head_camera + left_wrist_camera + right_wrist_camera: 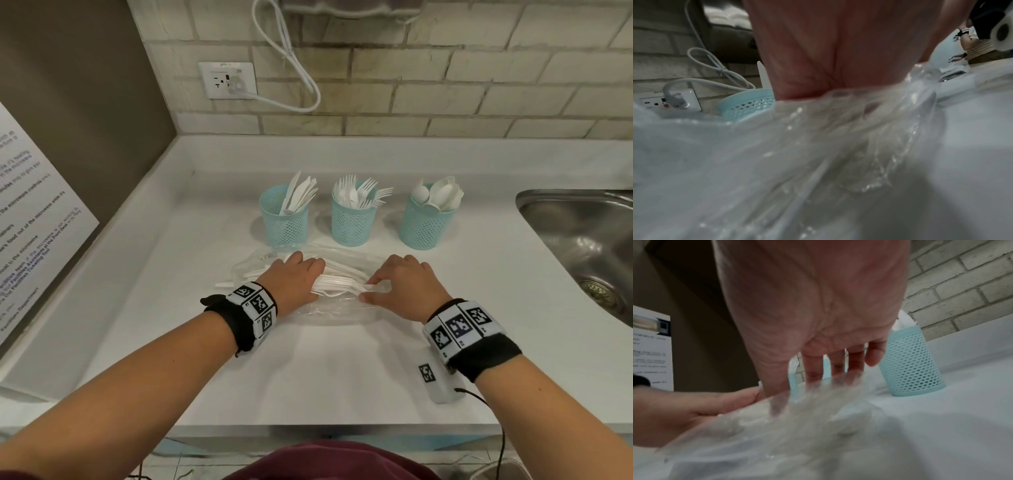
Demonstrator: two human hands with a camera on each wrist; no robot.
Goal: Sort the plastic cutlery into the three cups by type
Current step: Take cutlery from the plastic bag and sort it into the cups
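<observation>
Three teal mesh cups stand in a row on the white counter: the knife cup point(286, 219), the fork cup point(354, 219) and the spoon cup point(428, 224). In front of them lies a crumpled clear plastic bag point(329, 308) with white cutlery point(337, 282) on it. My left hand point(308, 270) is curled over a bundle of that cutlery. My right hand point(375, 286) pinches the end of one white piece between thumb and fingers. In the right wrist view its fingers point(813, 368) reach down into the bag point(797, 426); the spoon cup point(910, 363) stands behind.
A steel sink point(582, 240) is set into the counter at the right. A wall outlet point(227, 80) with a white cable point(298, 72) is behind the cups. A printed notice point(34, 222) hangs on the left wall. A small white tagged box point(442, 383) lies near my right wrist.
</observation>
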